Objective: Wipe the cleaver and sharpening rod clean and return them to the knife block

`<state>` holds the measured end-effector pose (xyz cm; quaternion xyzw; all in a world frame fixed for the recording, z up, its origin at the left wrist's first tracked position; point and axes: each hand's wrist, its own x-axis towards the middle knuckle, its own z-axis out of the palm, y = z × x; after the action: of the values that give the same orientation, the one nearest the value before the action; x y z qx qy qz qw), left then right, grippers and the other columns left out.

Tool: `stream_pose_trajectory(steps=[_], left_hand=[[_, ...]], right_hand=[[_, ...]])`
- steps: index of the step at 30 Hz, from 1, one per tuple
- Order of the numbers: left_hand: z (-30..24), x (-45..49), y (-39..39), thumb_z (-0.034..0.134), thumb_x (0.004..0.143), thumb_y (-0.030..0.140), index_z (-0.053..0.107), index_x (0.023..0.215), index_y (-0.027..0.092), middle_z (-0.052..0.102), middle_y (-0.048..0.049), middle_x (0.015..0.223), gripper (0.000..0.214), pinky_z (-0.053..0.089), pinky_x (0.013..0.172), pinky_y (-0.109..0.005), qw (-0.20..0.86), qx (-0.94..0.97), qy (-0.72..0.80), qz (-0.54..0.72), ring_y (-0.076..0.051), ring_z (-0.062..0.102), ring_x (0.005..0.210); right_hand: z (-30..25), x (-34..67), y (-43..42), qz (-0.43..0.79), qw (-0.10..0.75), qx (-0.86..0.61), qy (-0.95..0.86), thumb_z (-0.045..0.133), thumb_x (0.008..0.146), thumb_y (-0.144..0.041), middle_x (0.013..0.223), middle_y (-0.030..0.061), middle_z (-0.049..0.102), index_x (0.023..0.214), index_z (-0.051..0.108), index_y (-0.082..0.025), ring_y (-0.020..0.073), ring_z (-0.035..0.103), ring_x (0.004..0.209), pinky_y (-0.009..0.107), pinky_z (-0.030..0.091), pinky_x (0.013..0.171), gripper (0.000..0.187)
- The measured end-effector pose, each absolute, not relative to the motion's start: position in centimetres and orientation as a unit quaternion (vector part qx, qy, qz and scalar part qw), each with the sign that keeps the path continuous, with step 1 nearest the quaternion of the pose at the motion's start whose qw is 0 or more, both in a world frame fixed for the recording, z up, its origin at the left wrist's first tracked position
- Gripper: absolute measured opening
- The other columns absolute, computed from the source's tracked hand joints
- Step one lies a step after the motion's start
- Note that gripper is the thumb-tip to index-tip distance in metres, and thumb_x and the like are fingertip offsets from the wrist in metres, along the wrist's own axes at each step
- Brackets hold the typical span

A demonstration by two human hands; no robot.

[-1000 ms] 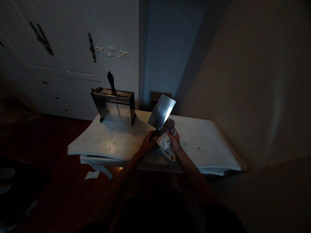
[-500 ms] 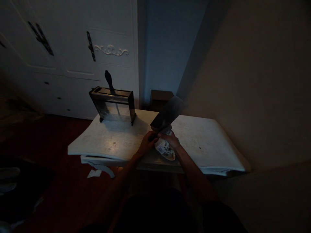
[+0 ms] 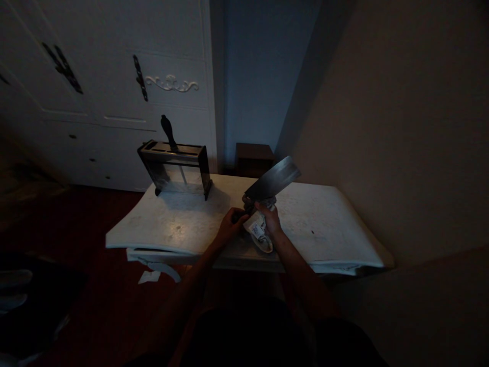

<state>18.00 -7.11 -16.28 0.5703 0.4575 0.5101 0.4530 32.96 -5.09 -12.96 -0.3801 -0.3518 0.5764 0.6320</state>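
Observation:
My left hand is closed round the dark handle of a cleaver, whose broad steel blade points up and to the right over the white table. My right hand grips a patterned white cloth pressed against the base of the blade, and the cloth's loose end hangs down toward the table's front edge.
A metal and glass knife rack stands at the table's back left with one black-handled knife stuck in it. White cabinet doors rise behind. A small brown box sits behind the table. A beige wall runs along the right.
The blade has tilted lower to the right and turned, catching light differently. My right hand with the cloth has slid down to the blade's base by the handle.

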Motion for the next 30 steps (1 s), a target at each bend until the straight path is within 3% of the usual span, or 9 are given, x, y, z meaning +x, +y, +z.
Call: stream_pose_trajectory(steps=[4, 10, 16, 22, 30], left_hand=[[-16.0, 18.1, -7.4, 0.062, 0.084, 0.054, 0.06, 0.103, 0.016, 0.066, -0.0035, 0.087, 0.043, 0.048, 0.059, -0.024, 0.458, 0.563, 0.456, 0.515, -0.013, 0.06, 0.065], [-15.9, 17.7, -7.2, 0.06, 0.087, 0.047, 0.069, 0.113, 0.016, 0.071, -0.0113, 0.113, 0.041, 0.053, 0.085, -0.034, 0.421, 0.585, 0.445, 0.531, -0.023, 0.066, 0.101], [-16.7, 17.5, -6.8, 0.066, 0.08, 0.04, 0.073, 0.108, 0.015, 0.073, -0.0113, 0.111, 0.038, 0.052, 0.093, -0.039, 0.431, 0.616, 0.43, 0.5, -0.027, 0.068, 0.103], [-16.5, 18.1, -6.8, 0.068, 0.074, 0.038, 0.073, 0.101, 0.014, 0.074, -0.0101, 0.103, 0.036, 0.053, 0.086, -0.037, 0.471, 0.585, 0.413, 0.516, -0.026, 0.07, 0.094], [-16.5, 18.5, -6.7, 0.077, 0.062, 0.039, 0.057, 0.076, 0.017, 0.066, -0.0008, 0.071, 0.033, 0.048, 0.064, -0.028, 0.509, 0.518, 0.439, 0.529, -0.017, 0.062, 0.068]], right_hand=[[-12.2, 33.2, -5.2, 0.563, 0.655, -0.381, -0.329, 0.085, 0.059, -0.039, 0.071, -0.0001, 0.071, 0.084, 0.067, -0.018, 0.0183, 0.064, 0.057, 0.031, 0.053, 0.056, 0.037], [-12.0, 33.5, -5.1, 0.57, 0.671, -0.362, -0.307, 0.085, 0.059, -0.041, 0.079, 0.0024, 0.073, 0.088, 0.067, -0.019, 0.0228, 0.069, 0.068, 0.035, 0.058, 0.064, 0.04], [-12.4, 33.5, -5.2, 0.589, 0.655, -0.372, -0.294, 0.087, 0.054, -0.041, 0.075, -0.0003, 0.071, 0.087, 0.065, -0.021, 0.0204, 0.067, 0.064, 0.034, 0.058, 0.063, 0.045], [-13.7, 33.5, -5.2, 0.589, 0.62, -0.38, -0.352, 0.09, 0.049, -0.035, 0.062, -0.0048, 0.064, 0.094, 0.065, -0.022, 0.0164, 0.058, 0.049, 0.028, 0.048, 0.047, 0.054], [-13.4, 33.0, -5.6, 0.598, 0.551, -0.407, -0.416, 0.091, 0.045, -0.028, 0.067, -0.0005, 0.069, 0.078, 0.066, -0.02, 0.0184, 0.062, 0.055, 0.03, 0.051, 0.053, 0.042]])
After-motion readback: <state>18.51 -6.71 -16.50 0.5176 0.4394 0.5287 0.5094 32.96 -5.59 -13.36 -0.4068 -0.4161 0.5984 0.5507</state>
